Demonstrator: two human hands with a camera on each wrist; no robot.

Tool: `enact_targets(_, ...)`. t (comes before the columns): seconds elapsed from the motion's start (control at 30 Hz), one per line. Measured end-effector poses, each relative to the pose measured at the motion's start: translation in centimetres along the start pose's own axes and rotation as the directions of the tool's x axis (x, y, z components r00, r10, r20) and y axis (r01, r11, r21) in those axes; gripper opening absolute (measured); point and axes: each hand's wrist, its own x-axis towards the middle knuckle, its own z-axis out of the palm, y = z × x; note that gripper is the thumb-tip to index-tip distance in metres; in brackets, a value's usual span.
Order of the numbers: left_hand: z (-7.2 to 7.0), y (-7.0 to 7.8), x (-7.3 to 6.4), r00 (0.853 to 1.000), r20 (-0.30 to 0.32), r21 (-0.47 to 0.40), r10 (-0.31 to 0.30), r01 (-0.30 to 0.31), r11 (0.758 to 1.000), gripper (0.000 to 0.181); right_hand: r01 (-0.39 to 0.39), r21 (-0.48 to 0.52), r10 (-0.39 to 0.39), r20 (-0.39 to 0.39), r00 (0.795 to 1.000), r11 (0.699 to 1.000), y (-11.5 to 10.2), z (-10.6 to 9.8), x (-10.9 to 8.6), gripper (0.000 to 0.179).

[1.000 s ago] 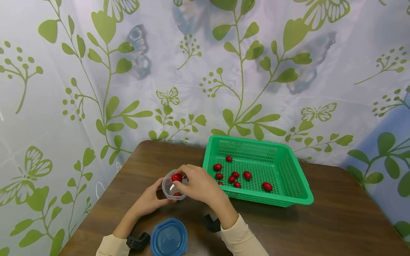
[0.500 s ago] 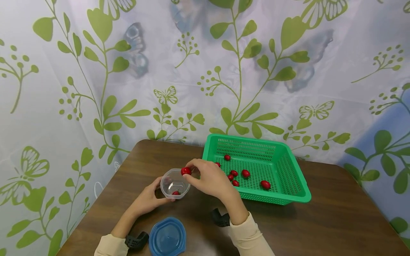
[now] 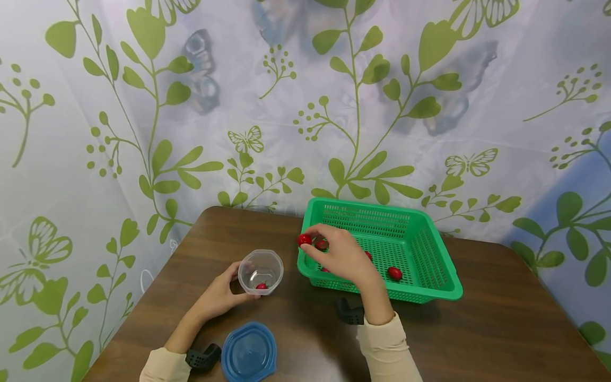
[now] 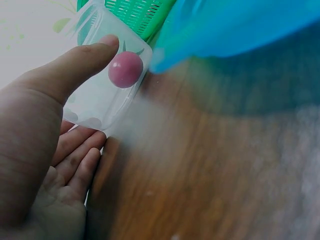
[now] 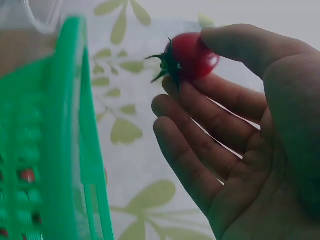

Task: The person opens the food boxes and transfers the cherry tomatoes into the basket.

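Observation:
My left hand [image 3: 218,298] grips a small clear plastic container [image 3: 247,275] between thumb and fingers, on the left of the table. One cherry tomato [image 3: 261,286] lies inside, showing through the wall in the left wrist view beside the thumb. Between thumb and fingertips, my right hand [image 3: 345,255] pinches another cherry tomato [image 5: 195,56] by its red side, its green stem leaves pointing away from the palm. This hand is over the left side of a green plastic basket [image 3: 446,265]. Several tomatoes lie in the basket, including one [image 3: 394,274] toward its right; the hand hides some others.
A blue lid [image 3: 249,351] lies on the brown wooden table [image 3: 496,318], in front of the container and near the left wrist. Behind the table hangs a patterned cloth [image 3: 267,79] with green leaves and butterflies. The basket stands near the table's back edge.
My right hand has lifted a tomato out of the container and carried it right, over the basket's left rim. The left hand and container have stayed nearly in place.

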Motion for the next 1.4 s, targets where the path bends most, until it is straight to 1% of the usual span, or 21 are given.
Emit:
enact_targets(0.07,0.0,0.0,0.0,1.000,0.001,0.003,-0.002,0.002,1.000,0.082,-0.020,0.013,0.020,0.002,1.000,1.000,0.6,-0.6,-0.2,0.023)
enact_targets(0.2,0.0,-0.1,0.0,1.000,0.000,0.007,-0.028,0.028,1.000,0.083,-0.056,0.030,0.056,0.004,0.998,0.998,1.7,-1.7,-0.6,0.026)
enact_targets(0.37,0.0,-0.3,0.0,1.000,-0.007,0.008,-0.015,0.015,1.000,0.082,-0.084,0.044,0.085,-0.023,0.996,0.995,2.7,-2.7,-1.0,0.030)
enact_targets(0.57,-0.2,-0.1,0.1,1.000,-0.006,0.006,-0.006,0.006,1.000,0.082,-0.097,0.043,0.099,-0.053,0.994,0.994,3.3,-3.5,-1.2,0.032)
enact_targets(0.77,-0.3,-0.1,0.3,1.000,-0.007,0.010,0.009,-0.009,1.000,0.080,-0.116,-0.005,0.116,-0.058,0.992,0.993,3.3,-3.7,-1.2,0.035)
enact_targets(0.9,-0.3,-0.2,0.4,1.000,-0.004,0.020,0.010,-0.010,1.000,0.080,-0.092,-0.023,0.090,-0.060,0.994,0.996,3.1,-3.6,-1.1,0.034)
enact_targets(1.03,-0.2,-0.2,0.4,1.000,-0.005,0.020,0.008,-0.008,1.000,0.080,-0.066,-0.019,0.066,-0.049,0.997,0.998,3.0,-3.1,-0.9,0.034)
enact_targets(1.1,-0.2,-0.1,0.3,1.000,-0.006,0.019,0.007,-0.007,1.000,0.081,-0.059,-0.019,0.058,-0.039,0.998,0.998,2.9,-2.8,-0.8,0.034)
enact_targets(1.27,0.0,-0.1,0.1,1.000,-0.007,0.021,-0.026,0.027,0.999,0.083,-0.037,-0.006,0.037,-0.007,0.999,0.999,2.5,-1.6,-0.5,0.034)
enact_targets(1.4,0.1,-0.1,0.1,1.000,-0.008,0.020,-0.017,0.017,1.000,0.082,-0.023,-0.004,0.023,0.005,1.000,1.000,2.0,-0.7,-0.2,0.034)
